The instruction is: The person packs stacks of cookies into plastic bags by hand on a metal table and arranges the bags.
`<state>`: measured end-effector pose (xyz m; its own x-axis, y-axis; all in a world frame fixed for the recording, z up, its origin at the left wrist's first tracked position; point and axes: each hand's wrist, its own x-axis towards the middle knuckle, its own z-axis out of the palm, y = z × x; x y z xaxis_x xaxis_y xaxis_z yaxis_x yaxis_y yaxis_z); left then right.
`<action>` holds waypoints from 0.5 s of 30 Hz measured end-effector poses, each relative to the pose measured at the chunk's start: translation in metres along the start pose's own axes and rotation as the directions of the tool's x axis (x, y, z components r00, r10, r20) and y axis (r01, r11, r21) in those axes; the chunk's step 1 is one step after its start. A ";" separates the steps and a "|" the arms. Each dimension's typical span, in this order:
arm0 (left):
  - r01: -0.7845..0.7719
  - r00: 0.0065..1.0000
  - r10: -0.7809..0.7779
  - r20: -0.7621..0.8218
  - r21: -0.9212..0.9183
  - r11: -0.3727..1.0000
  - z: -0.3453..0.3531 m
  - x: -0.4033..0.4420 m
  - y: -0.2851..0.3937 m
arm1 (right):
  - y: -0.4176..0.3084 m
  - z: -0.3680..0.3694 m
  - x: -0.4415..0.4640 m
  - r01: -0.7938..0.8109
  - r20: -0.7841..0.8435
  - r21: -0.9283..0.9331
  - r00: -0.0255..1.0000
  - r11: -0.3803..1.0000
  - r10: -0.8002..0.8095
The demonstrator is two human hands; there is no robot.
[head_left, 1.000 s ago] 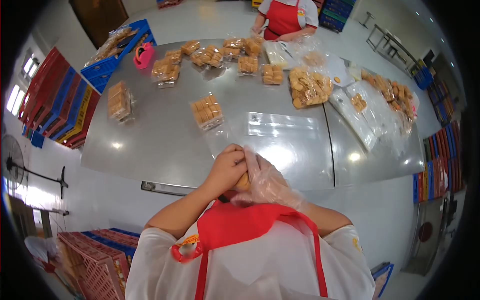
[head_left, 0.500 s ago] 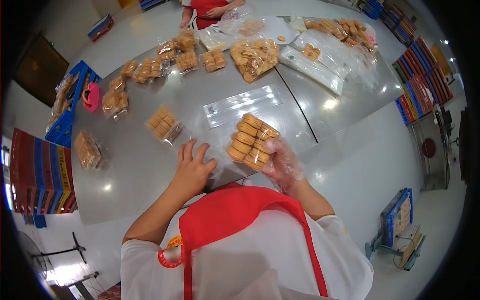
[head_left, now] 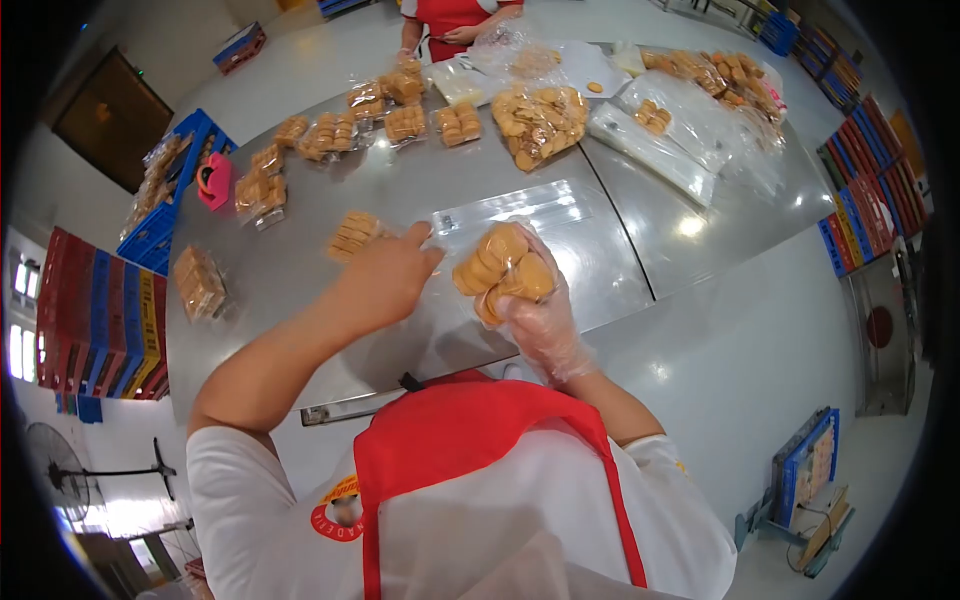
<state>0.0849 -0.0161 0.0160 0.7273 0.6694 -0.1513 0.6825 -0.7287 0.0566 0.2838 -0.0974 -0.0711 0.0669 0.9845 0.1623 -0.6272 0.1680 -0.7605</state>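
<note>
My right hand [head_left: 548,325], in a clear plastic glove, grips a clear pack of round biscuits [head_left: 503,268] above the table's near edge. The pack is tilted so the biscuits' round faces show. My bare left hand [head_left: 390,278] is over the table to the left, thumb and forefinger apart, other fingers curled and partly hidden. Its fingertips are by the left end of a flat clear plastic bag [head_left: 515,208]; whether they touch it I cannot tell. Just behind this hand lies another biscuit pack [head_left: 355,234], partly covered by it.
Several packed biscuits [head_left: 330,135] line the steel table's [head_left: 290,240] far left, beside a pink tape dispenser [head_left: 213,181] and a blue crate [head_left: 160,225]. A large bag of biscuits [head_left: 540,125] and plastic sheets [head_left: 650,150] lie farther back. A person in a red apron [head_left: 455,20] stands opposite.
My left hand has moved up and right, towards the flat bag's left end, partly covering the nearby pack. My right hand has turned its pack from stacked edges to round faces.
</note>
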 end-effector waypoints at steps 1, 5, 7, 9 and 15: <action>0.023 1.000 -0.022 0.009 -0.070 0.997 -0.011 0.007 0.002 | 0.006 0.001 0.000 0.048 0.016 -0.070 0.999 0.996 -0.047; 0.027 0.999 -0.030 -0.016 -0.167 0.986 -0.021 0.015 0.014 | 0.020 0.003 -0.001 0.103 0.073 -0.379 0.994 0.920 -0.082; 0.013 1.000 -0.013 0.000 -0.132 0.991 -0.004 0.019 0.019 | 0.030 -0.002 -0.002 0.022 0.027 -0.483 1.000 0.875 -0.010; 0.008 0.999 -0.003 0.048 -0.109 0.994 0.004 0.017 0.032 | 0.041 -0.010 -0.005 -0.098 -0.024 -0.503 0.995 0.859 0.099; -0.067 0.996 0.073 0.047 -0.123 0.990 0.046 0.024 0.073 | 0.029 -0.016 0.007 -0.676 -0.180 0.118 0.706 0.728 0.685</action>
<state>0.1491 -0.0604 -0.0293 0.7712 0.6066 -0.1929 0.6358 -0.7487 0.1875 0.2784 -0.0844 -0.1018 -0.2428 0.8193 -0.5194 -0.5935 -0.5490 -0.5885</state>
